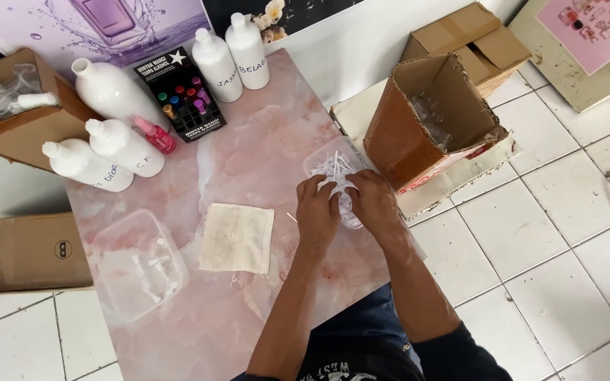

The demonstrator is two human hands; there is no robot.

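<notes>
Together over a clear plastic tub [319,164] of thin white tubes [335,166], pinched in a bunch between curled fingers of left hand [317,212] and right hand [372,201]. Left of the fingers, a beige square cloth [237,238]; beyond them, an open brown cardboard box [428,120].

A clear, shallow plastic tub [319,166] filled with thin white plastic tubes is seen on the surface just beyond the left hand [317,212] and right hand [372,201]. A bunch of the white tubes [336,169] is gripped between both hands, fanned upward, partly hidden by fingers.
</notes>
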